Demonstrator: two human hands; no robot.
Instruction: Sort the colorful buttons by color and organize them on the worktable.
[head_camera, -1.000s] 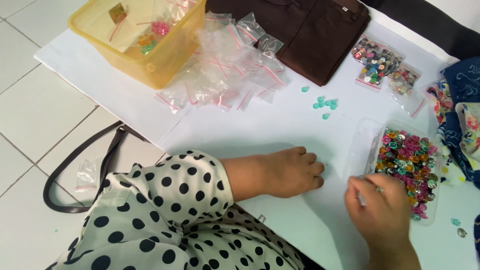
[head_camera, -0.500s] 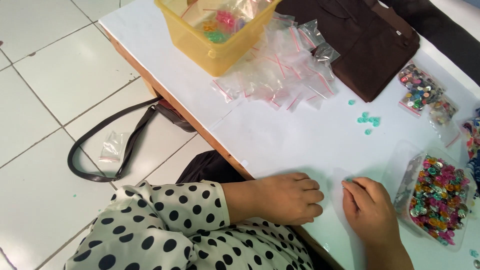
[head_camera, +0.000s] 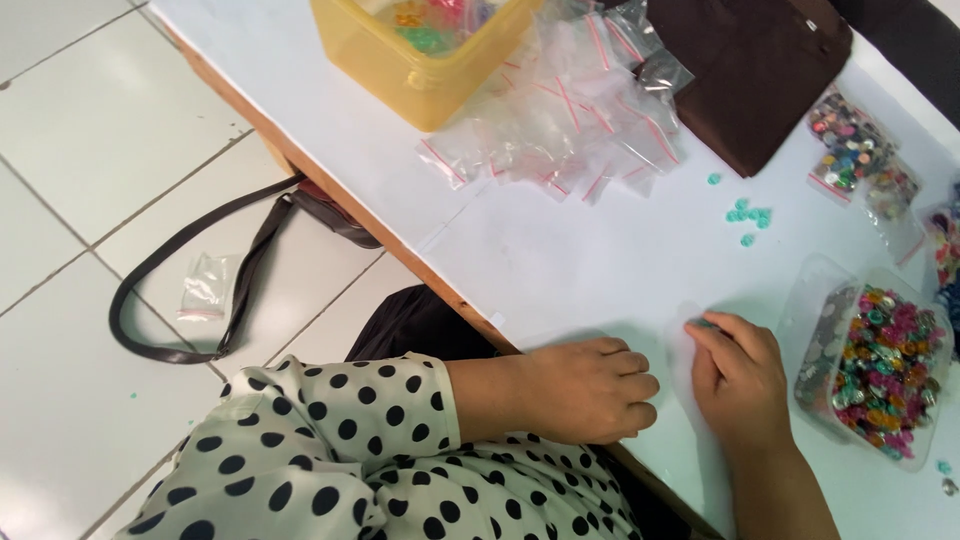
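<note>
My left hand lies on the white table near its front edge, fingers curled loosely, holding nothing that I can see. Close to its right, my right hand pinches a small teal bead at its fingertips over a small clear bag that lies flat on the table. A clear tray of mixed coloured beads sits just right of that hand. Several loose teal beads lie farther back.
A yellow plastic box with coloured bits stands at the back, beside a pile of small clear zip bags. A brown pouch and filled bead bags lie beyond. On the tiled floor are a black bag strap and one bag.
The view has swung left and down, showing more floor and the table edge. My right hand has drawn in from the bead tray toward my left hand. The left hand stays put.
</note>
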